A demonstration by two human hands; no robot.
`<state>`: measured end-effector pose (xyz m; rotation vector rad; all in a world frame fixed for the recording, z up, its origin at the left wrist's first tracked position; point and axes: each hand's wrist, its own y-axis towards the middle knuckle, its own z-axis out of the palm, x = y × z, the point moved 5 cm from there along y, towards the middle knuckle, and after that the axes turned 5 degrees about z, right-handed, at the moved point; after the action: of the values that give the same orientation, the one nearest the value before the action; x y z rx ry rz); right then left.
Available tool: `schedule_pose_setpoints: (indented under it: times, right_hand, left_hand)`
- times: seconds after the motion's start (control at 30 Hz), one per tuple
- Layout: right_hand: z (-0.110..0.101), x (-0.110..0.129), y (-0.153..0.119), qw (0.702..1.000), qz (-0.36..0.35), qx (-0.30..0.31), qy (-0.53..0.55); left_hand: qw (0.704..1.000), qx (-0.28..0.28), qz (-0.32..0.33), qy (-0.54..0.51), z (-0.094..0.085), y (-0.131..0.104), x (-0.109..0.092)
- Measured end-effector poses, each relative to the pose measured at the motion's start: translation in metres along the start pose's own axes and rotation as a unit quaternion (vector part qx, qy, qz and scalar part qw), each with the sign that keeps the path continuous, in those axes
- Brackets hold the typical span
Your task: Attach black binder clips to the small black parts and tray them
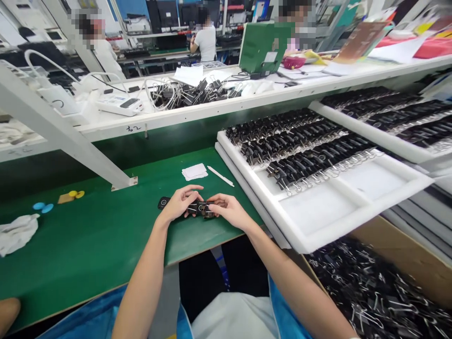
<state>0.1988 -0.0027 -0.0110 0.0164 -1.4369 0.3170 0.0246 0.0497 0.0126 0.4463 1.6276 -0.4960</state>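
Near the front edge of the green table, my left hand (180, 203) is closed round a black part (192, 208) with a metal clip on it. My right hand (226, 208) pinches the right end of the same clipped part, where a second clip and a brownish piece show. The black part's rounded left end, with a small ring mark, sticks out beyond my left hand. Just behind my hands lie a stack of white paper slips (195, 172) and a white pen (221, 176). My fingertips partly cover the part.
To the right, a white foam tray (303, 235) holds rows of black clipped parts. Below it stands a cardboard box (399, 240) of loose binder clips. A white shelf (197, 110) with more clips crosses behind. Yellow and blue discs and a cloth (17, 234) lie left. People are in the background.
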Motion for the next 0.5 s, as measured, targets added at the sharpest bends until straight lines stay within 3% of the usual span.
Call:
schedule_pose_setpoints:
  times: [0.13,0.23,0.3,0.37,0.43,0.5]
  right_hand:
    - [0.002,0.023,-0.051,0.999,0.033,-0.026,0.021]
    - [-0.018,0.067,-0.096,0.987,-0.044,-0.137,-0.077]
    - [-0.043,0.1,-0.121,0.942,-0.115,-0.252,-0.188]
    - [-0.07,0.124,-0.136,0.871,-0.155,-0.355,-0.301]
    - [-0.094,0.136,-0.136,0.807,-0.151,-0.414,-0.392]
    - [-0.112,0.139,-0.127,0.771,-0.128,-0.427,-0.455]
  left_hand:
    - [0.993,-0.095,0.069,-0.009,-0.015,0.001,-0.007]
    - [0.971,-0.206,0.121,-0.009,-0.037,0.001,-0.009]
    - [0.954,-0.269,0.135,0.009,-0.049,0.0,-0.007]
    - [0.94,-0.313,0.13,0.034,-0.056,-0.002,-0.004]
    - [0.933,-0.335,0.12,0.053,-0.057,-0.003,-0.003]
    - [0.933,-0.337,0.112,0.064,-0.056,-0.003,-0.002]
